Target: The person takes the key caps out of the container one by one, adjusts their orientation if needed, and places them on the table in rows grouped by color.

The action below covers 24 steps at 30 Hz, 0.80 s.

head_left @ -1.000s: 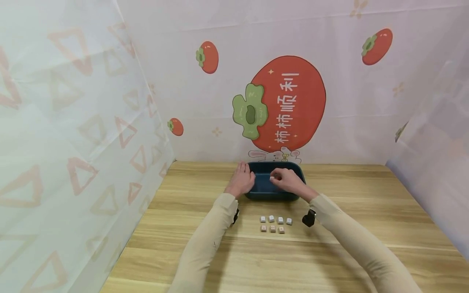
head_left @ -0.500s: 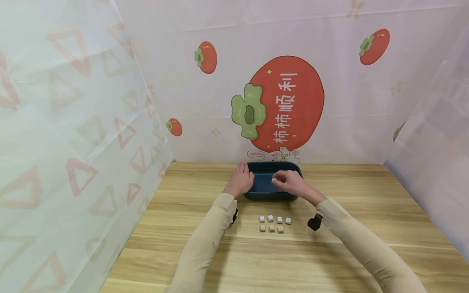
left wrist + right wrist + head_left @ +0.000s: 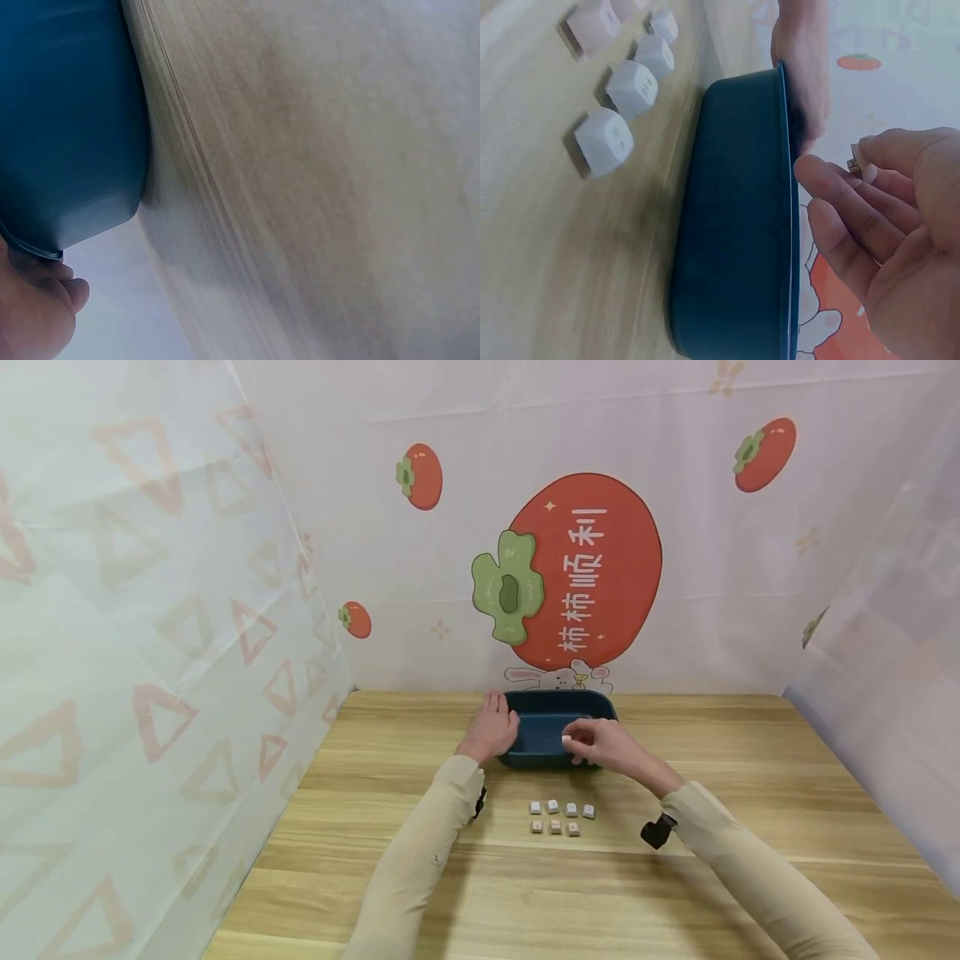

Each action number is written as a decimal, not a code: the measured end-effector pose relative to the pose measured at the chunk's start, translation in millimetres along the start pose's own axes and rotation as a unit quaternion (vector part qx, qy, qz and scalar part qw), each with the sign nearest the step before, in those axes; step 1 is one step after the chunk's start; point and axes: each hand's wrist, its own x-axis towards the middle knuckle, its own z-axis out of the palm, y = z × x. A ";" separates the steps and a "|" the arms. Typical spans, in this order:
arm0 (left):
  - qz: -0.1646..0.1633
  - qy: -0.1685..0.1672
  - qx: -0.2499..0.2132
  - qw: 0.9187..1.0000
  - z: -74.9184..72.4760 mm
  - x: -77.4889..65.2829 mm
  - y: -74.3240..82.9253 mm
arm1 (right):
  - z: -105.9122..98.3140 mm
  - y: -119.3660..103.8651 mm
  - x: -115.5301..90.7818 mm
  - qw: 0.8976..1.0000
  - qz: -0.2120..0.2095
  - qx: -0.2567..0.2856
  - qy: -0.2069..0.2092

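Note:
My left hand (image 3: 491,728) holds the left rim of a dark blue plastic bin (image 3: 540,762), its fingers lying outside and its thumb on the inner side. In the left wrist view, the fingertips (image 3: 73,289) show just under the rim of the bin (image 3: 71,120). Over the bin's front right part, my right hand (image 3: 611,746) pinches a small white keycap (image 3: 567,740) between thumb and forefinger. The right wrist view shows this keycap (image 3: 864,166) held above rim height, the other fingers loosely bent.
In front of the bin, several white keycaps (image 3: 572,810) stand in a row on the wooden table (image 3: 675,893), with a nearer row of pinkish-beige keycaps (image 3: 555,827). A printed cloth backdrop (image 3: 420,652) rises behind the bin.
My right hand has drawn back a little, toward the bin's front right, with the keycap still pinched. My left hand stays on the rim, and the keycaps on the table have not moved.

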 end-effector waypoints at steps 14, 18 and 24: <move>0.003 0.003 -0.003 1.000 -1.1 -0.7 0.8 | 8.1 5.6 -32.3 1.000 -0.012 -0.004 -0.026; -0.001 0.002 -0.001 1.000 -1.5 -1.2 1.2 | 10.9 9.8 -40.1 0.999 -0.015 0.001 -0.034; -0.009 0.000 -0.006 1.000 -2.1 -2.3 2.4 | 15.9 17.5 -49.6 0.999 0.005 0.010 -0.042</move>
